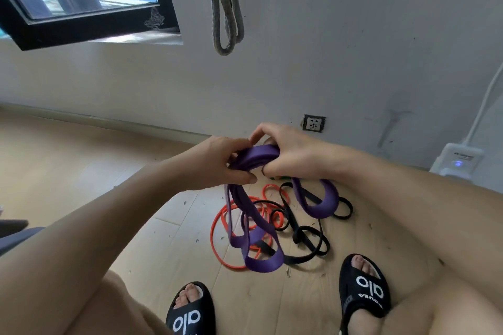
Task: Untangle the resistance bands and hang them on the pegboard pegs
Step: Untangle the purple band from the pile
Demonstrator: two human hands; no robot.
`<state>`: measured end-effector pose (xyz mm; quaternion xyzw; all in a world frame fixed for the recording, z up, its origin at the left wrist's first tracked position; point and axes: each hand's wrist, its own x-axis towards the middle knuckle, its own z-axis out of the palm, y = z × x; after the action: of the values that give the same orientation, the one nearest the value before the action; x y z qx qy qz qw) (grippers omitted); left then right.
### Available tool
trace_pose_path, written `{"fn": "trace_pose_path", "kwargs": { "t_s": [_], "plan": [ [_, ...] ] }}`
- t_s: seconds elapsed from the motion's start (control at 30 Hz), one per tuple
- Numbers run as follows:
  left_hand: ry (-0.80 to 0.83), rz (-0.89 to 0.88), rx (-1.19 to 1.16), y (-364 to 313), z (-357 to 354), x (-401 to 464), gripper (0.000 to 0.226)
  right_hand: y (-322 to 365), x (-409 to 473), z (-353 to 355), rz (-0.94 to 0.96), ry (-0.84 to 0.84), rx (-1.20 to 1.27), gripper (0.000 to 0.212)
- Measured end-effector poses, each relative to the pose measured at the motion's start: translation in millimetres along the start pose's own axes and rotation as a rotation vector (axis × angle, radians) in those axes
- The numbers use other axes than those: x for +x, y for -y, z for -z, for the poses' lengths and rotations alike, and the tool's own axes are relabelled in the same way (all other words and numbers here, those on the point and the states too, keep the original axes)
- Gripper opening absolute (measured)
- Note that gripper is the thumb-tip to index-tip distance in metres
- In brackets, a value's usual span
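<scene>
Nearest to me are the person's two feet in black open-toe slide sandals with white letters, one on the left (pixel 190 310) and one on the right (pixel 364 288), standing on the pale wooden plank floor (pixel 81 160). Just beyond the toes lies a tangle of bands on the floor: a thin orange rubber loop band (pixel 217 242) and a flat black rubber loop band (pixel 307 239), crossing each other several times. Above this pile both hands hold up a wide purple rubber resistance band (pixel 261 261); its loops hang down from the hands and reach into the tangle. The left hand (pixel 220 163) grips a bunched part of the purple band with curled fingers, and the right hand (pixel 288 155) grips the same bunch from the other side, the two hands almost touching. Farther away, on the white wall, there is a wall socket (pixel 314 123) near the floor and a white device with a blue light (pixel 457 162) at the right. Higher on the wall hangs a grey woven loop band (pixel 226 8), beside a black-framed window (pixel 89 0).
</scene>
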<state>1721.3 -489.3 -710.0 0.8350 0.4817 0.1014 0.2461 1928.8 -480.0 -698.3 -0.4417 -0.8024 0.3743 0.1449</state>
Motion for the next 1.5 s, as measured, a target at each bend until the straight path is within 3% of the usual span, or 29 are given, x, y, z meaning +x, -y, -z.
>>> {"fn": "trace_pose_path", "kwargs": {
  "t_s": [0.4, 0.57, 0.8, 0.93, 1.13, 1.33, 1.5],
  "plan": [
    [-0.038, 0.068, -0.075, 9, -13, 1, 0.039, 13, -14, 28, 0.037, -0.215, 0.056, 0.042],
    [0.002, 0.069, -0.022, 16, -18, 3, 0.029, 13, -20, 37, 0.022, -0.267, 0.118, 0.047],
    [-0.020, 0.076, 0.043, 21, -16, 8, 0.036, 8, -23, 45, -0.024, -0.304, 0.163, 0.047],
    [0.007, 0.088, -0.126, 21, -14, 5, 0.023, 5, -23, 43, -0.018, -0.298, 0.199, 0.043],
    [0.078, 0.111, -0.278, 25, -18, 1, 0.023, 3, -21, 43, -0.017, -0.286, 0.201, 0.039],
    [0.082, 0.115, -0.223, 32, -23, -2, 0.038, -3, -21, 47, -0.039, -0.303, 0.253, 0.035],
    [0.015, 0.100, -0.074, 37, -23, -1, 0.030, -12, -19, 50, -0.078, -0.328, 0.294, 0.035]
  ]
}}
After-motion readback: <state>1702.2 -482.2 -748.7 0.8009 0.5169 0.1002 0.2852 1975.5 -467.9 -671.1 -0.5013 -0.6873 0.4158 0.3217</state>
